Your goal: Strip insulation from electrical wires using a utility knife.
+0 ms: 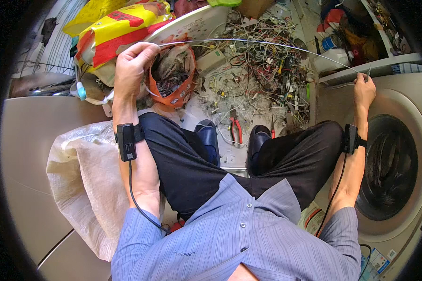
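Note:
A thin pale cable (239,40) spans the upper view in a shallow arc between my two raised hands. My left hand (135,63) pinches its left end, above an orange bag (172,100) filled with wire scraps. At the far right, near the washing machine, my right hand (365,87) grips the other end, along with a small pointed metal tool whose tip sticks up past the fingers; its kind is unclear. Red-handled pliers (236,130) lie on the floor between my shoes. A second red-handled tool (273,128) lies beside my right shoe, partly hidden.
A tangled heap of wires (267,52) covers the floor ahead, with loose scraps around it. A front-loading washing machine (387,168) stands at the right. On the left are a white woven sack (88,182) and a yellow and red bag (119,31).

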### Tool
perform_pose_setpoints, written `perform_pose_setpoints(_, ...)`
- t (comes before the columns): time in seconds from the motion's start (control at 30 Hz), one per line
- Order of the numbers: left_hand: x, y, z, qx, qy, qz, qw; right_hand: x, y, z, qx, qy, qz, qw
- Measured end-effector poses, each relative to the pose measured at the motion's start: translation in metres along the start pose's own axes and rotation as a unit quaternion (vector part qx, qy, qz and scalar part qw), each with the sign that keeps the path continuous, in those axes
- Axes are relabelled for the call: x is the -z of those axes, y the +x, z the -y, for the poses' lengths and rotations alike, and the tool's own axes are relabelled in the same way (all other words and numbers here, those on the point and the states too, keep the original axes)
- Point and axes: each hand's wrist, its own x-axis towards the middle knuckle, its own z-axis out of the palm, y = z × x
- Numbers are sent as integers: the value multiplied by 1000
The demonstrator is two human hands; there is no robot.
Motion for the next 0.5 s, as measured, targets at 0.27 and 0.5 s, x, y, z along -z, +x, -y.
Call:
perform_pose_setpoints(0.27, 16, -2, 6, 17, -165, -94, 982, -6, -11, -6, -64, 195, 21, 978)
perform_pose_setpoints(0.5, 14, -13, -9, 92, -354, -39, 930, -17, -46, 34, -84, 336, 147, 927)
